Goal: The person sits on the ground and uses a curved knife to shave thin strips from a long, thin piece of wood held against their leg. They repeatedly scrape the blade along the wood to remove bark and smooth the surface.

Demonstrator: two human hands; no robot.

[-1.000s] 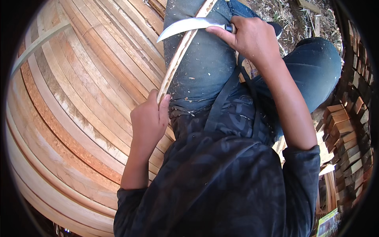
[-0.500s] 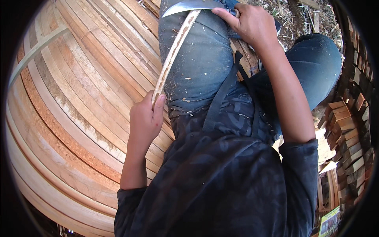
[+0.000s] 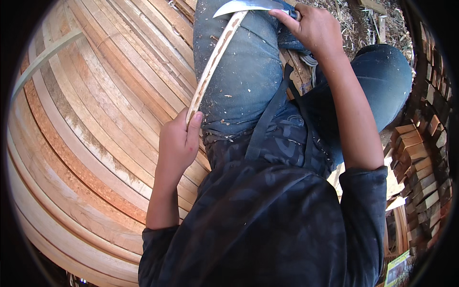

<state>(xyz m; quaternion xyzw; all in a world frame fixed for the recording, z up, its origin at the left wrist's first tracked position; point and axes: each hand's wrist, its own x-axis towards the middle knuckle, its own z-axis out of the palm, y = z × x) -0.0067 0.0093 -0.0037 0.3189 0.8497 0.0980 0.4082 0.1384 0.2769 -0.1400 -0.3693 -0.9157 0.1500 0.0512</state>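
Left hand (image 3: 179, 138), fingers closed around the lower end of a slender, pale wooden strip with brown patches along its face (image 3: 217, 55), the thumb laid along it; the strip runs from this hand up and away, slightly toward the right, across the thigh of a faded blue denim trouser leg (image 3: 239, 76) dotted with small wood chips. Right hand (image 3: 318, 31), farther forward and to the right of the left hand, wrapped around the dark handle of a knife with a curved, silver metal blade (image 3: 244, 6); its thumb is extended toward the base of the blade, which points leftward from the hand and crosses at the far end of the strip; whether the edge bites into the wood there cannot be told for certain at this angle. To the left of the left hand, long, pale brown wooden planks (image 3: 110, 105) lie side by side, their lines bent by the lens; a narrow, curved, greyish strip (image 3: 45, 60) crosses them well apart from that hand. Beyond the right hand and to its right, pale wood shavings (image 3: 351, 33) litter the ground; nearer the wearer and well to the right of the same hand stand stacked, small, brown wooden blocks (image 3: 420, 167); behind both hands lies a dark, patterned, short-sleeved shirt (image 3: 258, 225).
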